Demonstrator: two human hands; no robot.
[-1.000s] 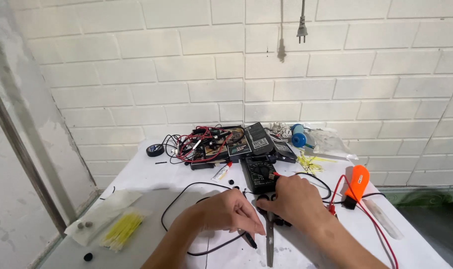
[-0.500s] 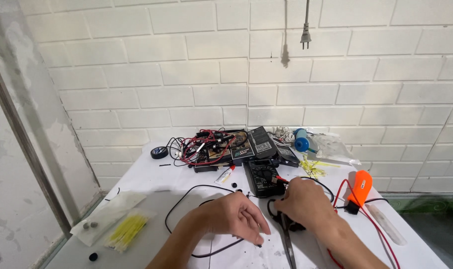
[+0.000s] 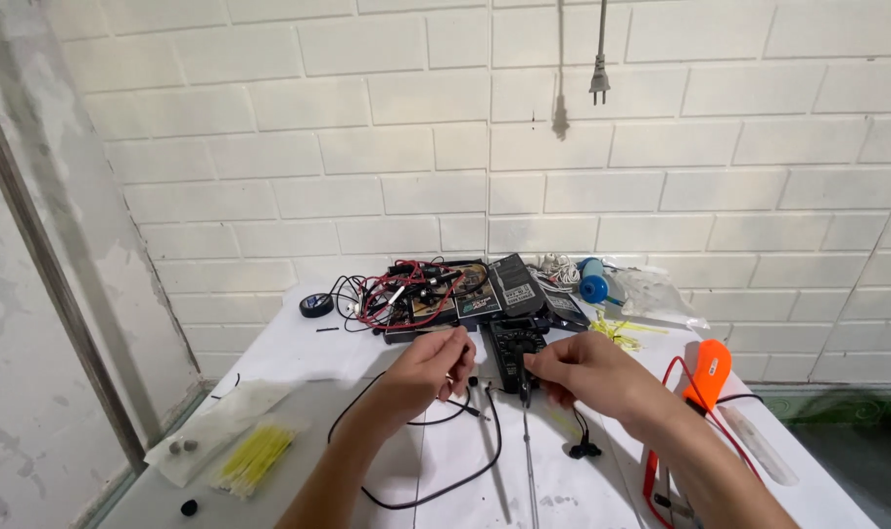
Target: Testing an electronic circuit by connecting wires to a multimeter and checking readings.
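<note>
White covering is seen over the table [image 3: 299, 358], which stands against a wall of white painted brick [image 3: 269, 127]. Near the middle of the table a black handheld meter [image 3: 512, 345] lies flat, just in front of a heap of red and black leads [image 3: 397, 289] and dark flat boxes [image 3: 485, 289].

The left hand [image 3: 428, 367] is held just left of the meter, its fingers curled and its thumb and forefinger pinched together on a thin black wire [image 3: 436, 470] that loops down over the table toward the near edge. The right hand [image 3: 587, 370] is held just right of the meter, its fingertips pressed together at the meter's lower edge; what exactly is pinched there cannot be told. A thin metal rod [image 3: 529, 460] lies on the table below that hand, and a small black plug [image 3: 583, 451] lies near the wrist.

To the right an orange plastic tool [image 3: 710, 367] rests beside a red cable [image 3: 661, 431]. At the left, a clear bag of yellow cable ties [image 3: 255, 456] lies near the table's edge, and a roll of black tape [image 3: 316, 306] sits at the far left. A blue spool [image 3: 592, 287] is seen behind the meter, and a grey plug [image 3: 598, 90] hangs on the wall above.
</note>
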